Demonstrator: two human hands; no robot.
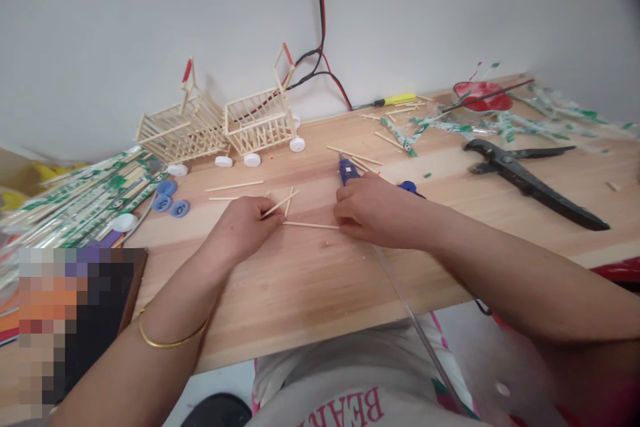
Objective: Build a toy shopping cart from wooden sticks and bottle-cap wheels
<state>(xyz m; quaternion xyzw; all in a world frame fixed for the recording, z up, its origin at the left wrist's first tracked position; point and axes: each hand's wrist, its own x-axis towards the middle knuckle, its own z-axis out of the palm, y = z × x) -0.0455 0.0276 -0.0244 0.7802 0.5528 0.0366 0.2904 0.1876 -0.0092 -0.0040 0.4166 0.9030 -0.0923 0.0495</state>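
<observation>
My left hand (243, 225) rests on the wooden table (310, 280), fingers closed on a pair of thin wooden sticks (283, 203) that poke out to the right. My right hand (373, 210) lies just right of it, wrapped round a blue glue gun (346, 168) whose nozzle points away from me. A single stick (310, 225) lies flat between the two hands, its right end at my right fingertips.
Two small stick carts (220, 123) with white wheels stand by the wall. Blue caps (170, 199) and packs of sticks (85, 203) lie at left. Black pliers (530, 180), a yellow screwdriver (395, 100), a red dish (483, 95) and torn wrappers lie at right. Loose sticks scatter mid-table.
</observation>
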